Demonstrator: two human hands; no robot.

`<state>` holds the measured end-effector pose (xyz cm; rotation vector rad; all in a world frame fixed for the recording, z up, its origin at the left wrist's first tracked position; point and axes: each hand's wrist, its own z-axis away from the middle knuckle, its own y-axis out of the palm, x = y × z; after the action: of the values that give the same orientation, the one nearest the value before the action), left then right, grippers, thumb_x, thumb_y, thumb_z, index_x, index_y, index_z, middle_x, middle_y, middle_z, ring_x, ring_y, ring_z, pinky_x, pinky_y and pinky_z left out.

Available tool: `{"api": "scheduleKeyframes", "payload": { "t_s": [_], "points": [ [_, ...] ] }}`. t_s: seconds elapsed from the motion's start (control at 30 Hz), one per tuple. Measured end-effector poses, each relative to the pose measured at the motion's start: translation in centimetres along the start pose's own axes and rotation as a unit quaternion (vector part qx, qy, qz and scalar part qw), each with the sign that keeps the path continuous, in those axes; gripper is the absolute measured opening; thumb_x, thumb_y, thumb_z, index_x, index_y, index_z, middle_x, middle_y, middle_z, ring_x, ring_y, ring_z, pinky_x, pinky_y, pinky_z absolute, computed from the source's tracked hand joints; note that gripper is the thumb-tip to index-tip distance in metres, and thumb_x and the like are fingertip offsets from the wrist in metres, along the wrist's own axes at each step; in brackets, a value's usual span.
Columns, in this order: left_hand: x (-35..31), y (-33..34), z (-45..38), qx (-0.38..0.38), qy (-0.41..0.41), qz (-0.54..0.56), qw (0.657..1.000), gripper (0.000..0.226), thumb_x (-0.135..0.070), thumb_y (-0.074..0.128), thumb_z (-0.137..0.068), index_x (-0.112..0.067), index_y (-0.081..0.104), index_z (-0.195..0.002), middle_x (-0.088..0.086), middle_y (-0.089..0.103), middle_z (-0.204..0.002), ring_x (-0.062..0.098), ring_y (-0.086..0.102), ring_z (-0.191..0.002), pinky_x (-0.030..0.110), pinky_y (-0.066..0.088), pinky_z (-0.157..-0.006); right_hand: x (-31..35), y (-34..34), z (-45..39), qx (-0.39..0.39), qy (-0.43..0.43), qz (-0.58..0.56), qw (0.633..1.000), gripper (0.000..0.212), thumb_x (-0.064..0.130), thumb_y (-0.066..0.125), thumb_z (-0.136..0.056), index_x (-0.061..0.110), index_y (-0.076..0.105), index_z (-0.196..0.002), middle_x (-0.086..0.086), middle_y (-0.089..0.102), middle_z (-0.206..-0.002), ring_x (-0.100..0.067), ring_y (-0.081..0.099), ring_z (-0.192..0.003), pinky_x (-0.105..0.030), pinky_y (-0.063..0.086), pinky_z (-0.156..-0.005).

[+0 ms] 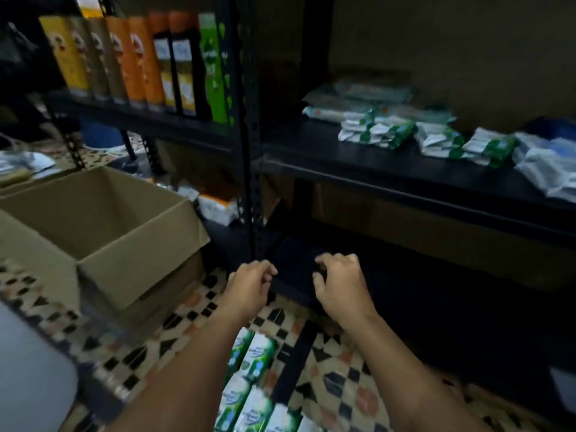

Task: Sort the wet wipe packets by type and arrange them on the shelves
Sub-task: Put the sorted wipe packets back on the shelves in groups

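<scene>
Several green-and-white wet wipe packets (254, 391) lie in rows on the patterned floor between my forearms. More green-and-white packets (383, 132) sit on the dark middle shelf (358, 173) at the right, with pale teal packets (358, 95) stacked behind them and blue-white packets (548, 163) at the far right. My left hand (249, 288) and my right hand (339, 285) hover side by side above the floor, in front of the dark lower shelf (299, 263). Both have loosely curled fingers and hold nothing.
An open cardboard box (103, 232) stands on the floor at the left. Tall yellow, orange and green cartons (134, 60) line the upper left shelf. A black perforated upright post (249, 135) divides the two shelf units. A black strip (296, 363) lies on the floor.
</scene>
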<state>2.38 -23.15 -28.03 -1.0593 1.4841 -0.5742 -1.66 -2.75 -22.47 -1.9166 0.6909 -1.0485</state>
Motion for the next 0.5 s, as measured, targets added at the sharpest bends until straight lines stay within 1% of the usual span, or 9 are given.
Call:
{"api": "scheduleKeyframes", "payload": {
  "t_s": [0.07, 0.13, 0.2, 0.27, 0.3, 0.37, 0.4, 0.43, 0.5],
  "points": [
    [2.6, 1.8, 1.5, 0.039, -0.055, 0.005, 0.998, 0.030, -0.007, 0.060, -0.085, -0.034, 0.058, -0.098, -0.012, 0.058, -0.092, 0.020, 0.060, -0.095, 0.040, 0.052, -0.085, -0.5, 3.2, 1.0, 0.058, 0.030, -0.010, 0.998, 0.038, 0.025, 0.056, -0.100, 0.018, 0.057, -0.137, -0.003, 0.061, -0.121, -0.021, 0.045, -0.116, -0.029, 0.043, -0.098],
    [5.2, 3.7, 2.6, 0.080, -0.105, -0.003, 0.991, 0.028, -0.007, 0.061, -0.089, -0.033, 0.055, -0.100, -0.002, 0.063, -0.101, 0.023, 0.061, -0.097, 0.041, 0.054, -0.084, -1.0, 7.0, 1.8, 0.117, 0.055, -0.021, 0.991, 0.038, 0.023, 0.057, -0.098, 0.016, 0.058, -0.135, -0.005, 0.063, -0.119, -0.022, 0.050, -0.114, -0.031, 0.046, -0.097],
    [7.8, 5.6, 3.3, 0.115, -0.147, -0.035, 0.982, 0.031, -0.008, 0.061, -0.093, -0.024, 0.057, -0.119, 0.006, 0.064, -0.118, 0.026, 0.061, -0.105, 0.041, 0.054, -0.088, -1.5, 10.6, 2.4, 0.184, 0.084, -0.030, 0.979, 0.034, 0.024, 0.057, -0.097, 0.013, 0.061, -0.129, -0.006, 0.066, -0.117, -0.023, 0.058, -0.111, -0.031, 0.048, -0.095],
    [9.9, 6.9, 3.7, 0.158, -0.182, -0.045, 0.970, 0.044, -0.008, 0.059, -0.096, -0.020, 0.052, -0.138, 0.009, 0.060, -0.131, 0.027, 0.060, -0.113, 0.038, 0.052, -0.091, -2.3, 13.8, 3.2, 0.232, 0.133, -0.054, 0.962, 0.032, 0.028, 0.062, -0.095, 0.013, 0.063, -0.122, -0.006, 0.070, -0.110, -0.023, 0.064, -0.105, -0.029, 0.051, -0.087],
    [10.9, 7.5, 3.8, 0.174, -0.197, -0.050, 0.963, 0.049, -0.007, 0.057, -0.097, -0.021, 0.047, -0.143, 0.010, 0.059, -0.133, 0.026, 0.061, -0.112, 0.036, 0.052, -0.089, -2.8, 15.4, 3.7, 0.252, 0.162, -0.068, 0.952, 0.029, 0.028, 0.065, -0.093, 0.013, 0.064, -0.118, -0.006, 0.071, -0.105, -0.023, 0.065, -0.101, -0.028, 0.052, -0.083],
    [12.9, 8.7, 4.0, 0.212, -0.231, -0.048, 0.948, 0.056, -0.008, 0.055, -0.098, -0.023, 0.038, -0.150, 0.011, 0.063, -0.127, 0.024, 0.062, -0.103, 0.034, 0.052, -0.084, -3.7, 18.4, 4.6, 0.285, 0.205, -0.091, 0.932, 0.022, 0.027, 0.067, -0.091, 0.012, 0.063, -0.107, -0.006, 0.070, -0.093, -0.022, 0.065, -0.090, -0.032, 0.055, -0.079],
    [13.7, 9.1, 4.1, 0.230, -0.244, -0.047, 0.941, 0.059, -0.010, 0.054, -0.098, -0.024, 0.035, -0.152, 0.011, 0.063, -0.126, 0.024, 0.062, -0.104, 0.036, 0.053, -0.087, -4.1, 19.7, 5.0, 0.302, 0.217, -0.096, 0.923, 0.020, 0.028, 0.066, -0.092, 0.013, 0.060, -0.104, -0.006, 0.069, -0.091, -0.021, 0.064, -0.084, -0.034, 0.055, -0.076],
    [14.6, 9.5, 4.2, 0.245, -0.256, -0.049, 0.934, 0.060, -0.014, 0.053, -0.098, -0.025, 0.032, -0.153, 0.010, 0.062, -0.129, 0.025, 0.061, -0.108, 0.040, 0.054, -0.090, -4.3, 20.7, 5.3, 0.323, 0.225, -0.094, 0.915, 0.021, 0.028, 0.065, -0.094, 0.014, 0.058, -0.107, -0.006, 0.067, -0.091, -0.020, 0.063, -0.081, -0.032, 0.053, -0.071],
    [15.9, 10.3, 4.3, 0.270, -0.275, -0.049, 0.921, 0.063, -0.023, 0.052, -0.100, -0.028, 0.024, -0.156, 0.011, 0.058, -0.136, 0.029, 0.059, -0.116, 0.044, 0.053, -0.094, -4.5, 22.8, 5.8, 0.357, 0.236, -0.097, 0.899, 0.034, 0.030, 0.061, -0.098, 0.013, 0.052, -0.126, -0.004, 0.061, -0.088, -0.018, 0.060, -0.074, -0.028, 0.043, -0.060]
  ]
}}
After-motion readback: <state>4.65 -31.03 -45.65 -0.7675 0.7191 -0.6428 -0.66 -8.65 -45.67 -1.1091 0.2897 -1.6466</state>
